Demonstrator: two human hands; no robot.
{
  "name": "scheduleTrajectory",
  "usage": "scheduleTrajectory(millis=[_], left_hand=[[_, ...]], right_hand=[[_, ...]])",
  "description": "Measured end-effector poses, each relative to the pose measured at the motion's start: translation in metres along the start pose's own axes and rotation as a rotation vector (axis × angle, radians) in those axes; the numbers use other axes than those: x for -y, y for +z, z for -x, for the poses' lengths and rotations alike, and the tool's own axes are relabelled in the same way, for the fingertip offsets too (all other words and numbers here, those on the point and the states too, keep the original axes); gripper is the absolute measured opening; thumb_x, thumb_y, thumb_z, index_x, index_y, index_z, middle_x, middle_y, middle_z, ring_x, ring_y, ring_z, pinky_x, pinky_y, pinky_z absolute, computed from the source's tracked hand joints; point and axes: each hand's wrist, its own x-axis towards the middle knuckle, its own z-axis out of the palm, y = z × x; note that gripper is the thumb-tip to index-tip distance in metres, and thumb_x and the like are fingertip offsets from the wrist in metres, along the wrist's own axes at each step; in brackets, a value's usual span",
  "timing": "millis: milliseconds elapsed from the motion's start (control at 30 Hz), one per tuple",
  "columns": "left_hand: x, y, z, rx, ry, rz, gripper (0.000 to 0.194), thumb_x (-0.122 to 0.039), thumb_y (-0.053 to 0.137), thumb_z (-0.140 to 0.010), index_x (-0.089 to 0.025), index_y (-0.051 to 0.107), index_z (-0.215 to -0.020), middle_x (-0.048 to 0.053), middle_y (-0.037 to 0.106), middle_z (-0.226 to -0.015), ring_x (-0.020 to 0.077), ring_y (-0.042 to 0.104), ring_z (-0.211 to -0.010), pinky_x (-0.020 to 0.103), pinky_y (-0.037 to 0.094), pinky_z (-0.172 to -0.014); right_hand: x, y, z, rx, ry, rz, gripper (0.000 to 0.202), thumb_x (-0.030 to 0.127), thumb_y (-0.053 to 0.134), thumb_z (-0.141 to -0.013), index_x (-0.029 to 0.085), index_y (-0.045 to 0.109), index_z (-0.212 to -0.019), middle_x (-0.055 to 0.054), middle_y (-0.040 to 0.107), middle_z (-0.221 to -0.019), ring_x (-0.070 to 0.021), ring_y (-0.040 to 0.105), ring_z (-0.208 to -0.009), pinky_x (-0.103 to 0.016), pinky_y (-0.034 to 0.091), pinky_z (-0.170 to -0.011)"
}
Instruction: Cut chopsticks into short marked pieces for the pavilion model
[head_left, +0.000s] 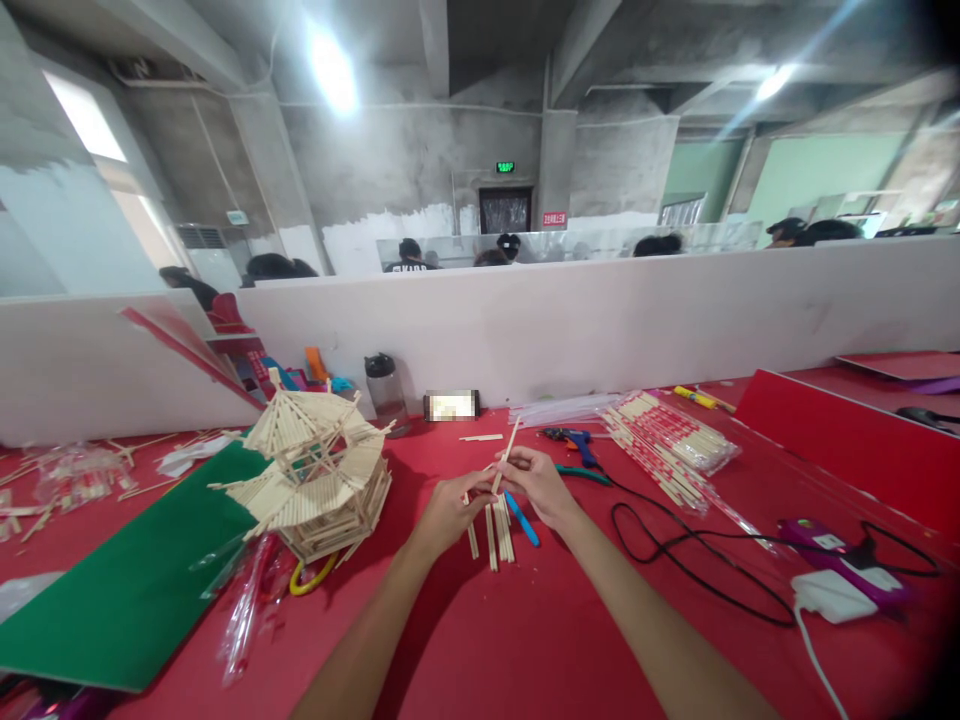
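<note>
Both hands meet over the middle of the red table (480,650). My right hand (541,485) pinches a thin wooden stick (512,440) that slants upward. My left hand (452,508) has its fingers closed at the lower end of the sticks, touching near my right fingertips. Several loose sticks (493,545) lie just below the hands, with a blue pen-like tool (523,519) beside them. To the left stands a pavilion-like model made of sticks (322,475), with a tiered roof.
A blue glue gun (579,445) and bagged sticks (671,440) lie at the right, with a black cable (675,575) and a power strip (832,560). Behind are a phone (451,405), a bottle (385,390) and a white partition (585,320). A green board (135,570) lies left.
</note>
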Motion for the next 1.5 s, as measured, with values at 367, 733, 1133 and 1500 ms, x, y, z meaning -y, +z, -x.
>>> scheduleTrajectory(millis=[367, 733, 1133, 1500], left_hand=[[0.003, -0.002, 0.000, -0.010, 0.058, 0.000, 0.029, -0.029, 0.061, -0.085, -0.027, 0.069, -0.113, 0.004, 0.074, -0.105, 0.0198, 0.069, -0.093, 0.032, 0.052, -0.089], [-0.008, 0.003, -0.002, -0.035, -0.061, 0.108, 0.028, -0.028, 0.069, -0.078, -0.024, 0.069, -0.106, 0.004, 0.075, -0.093, 0.0189, 0.068, -0.082, 0.030, 0.052, -0.082], [0.002, 0.015, -0.008, -0.074, -0.258, 0.320, 0.026, -0.036, 0.075, -0.071, -0.014, 0.068, -0.083, 0.003, 0.069, -0.068, 0.0153, 0.063, -0.062, 0.024, 0.047, -0.060], [0.002, 0.007, -0.003, 0.077, -0.095, 0.125, 0.033, -0.023, 0.067, -0.079, -0.018, 0.069, -0.111, 0.007, 0.074, -0.099, 0.0184, 0.069, -0.087, 0.028, 0.051, -0.084]], right_hand=[[0.000, 0.002, 0.001, 0.008, -0.015, 0.009, 0.035, 0.039, 0.085, -0.060, 0.018, 0.070, -0.085, -0.003, 0.070, -0.080, -0.0194, 0.068, -0.076, -0.034, 0.058, -0.074], [-0.002, -0.002, -0.004, -0.042, -0.076, 0.090, 0.036, 0.041, 0.086, -0.058, 0.017, 0.073, -0.082, -0.006, 0.072, -0.076, -0.0234, 0.068, -0.075, -0.037, 0.057, -0.073], [-0.001, 0.002, -0.001, -0.050, -0.026, 0.075, 0.032, 0.037, 0.087, -0.055, 0.018, 0.072, -0.075, -0.002, 0.069, -0.070, -0.0180, 0.064, -0.065, -0.033, 0.055, -0.067], [0.008, -0.005, -0.002, -0.070, 0.006, 0.026, 0.036, 0.041, 0.087, -0.056, 0.015, 0.068, -0.073, 0.000, 0.065, -0.067, -0.0131, 0.061, -0.063, -0.028, 0.057, -0.070]])
